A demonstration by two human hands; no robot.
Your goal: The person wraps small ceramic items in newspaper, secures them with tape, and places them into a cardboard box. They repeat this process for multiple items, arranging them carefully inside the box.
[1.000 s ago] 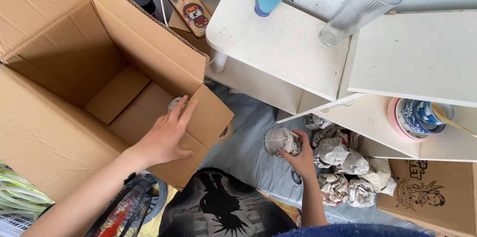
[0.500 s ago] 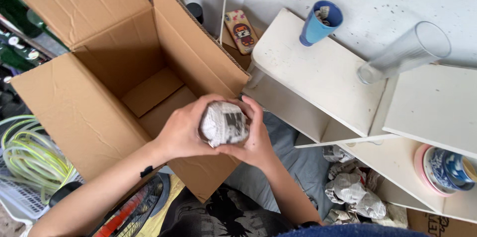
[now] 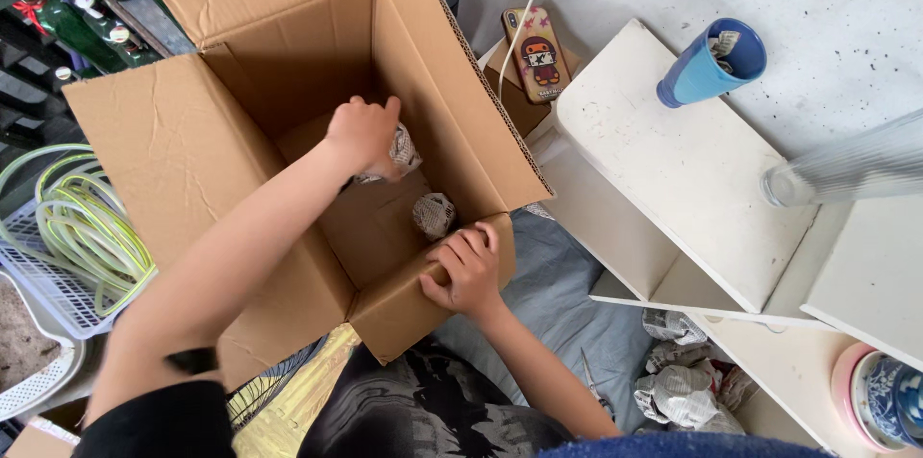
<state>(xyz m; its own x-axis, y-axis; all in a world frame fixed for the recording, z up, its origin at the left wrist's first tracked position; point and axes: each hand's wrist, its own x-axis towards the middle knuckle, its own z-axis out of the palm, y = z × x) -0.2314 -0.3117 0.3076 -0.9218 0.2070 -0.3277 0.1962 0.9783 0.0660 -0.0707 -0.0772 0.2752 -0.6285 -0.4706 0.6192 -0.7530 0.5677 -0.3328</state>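
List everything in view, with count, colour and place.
cardboard box: one, brown, open, left centre
newspaper-wrapped bundles: one under the left hand, one on the box floor, several by the shelf, lower right
white shelf: one, right
blue cup: one, on the shelf
clear glass: one, lying at right
phone: one, patterned case, top centre
green hose coil: one, in a white basket, left
left hand: inside the box, on a bundle
right hand: on the box's near flap

Brown cardboard box, blue cup, white shelf (grey newsprint bundles)
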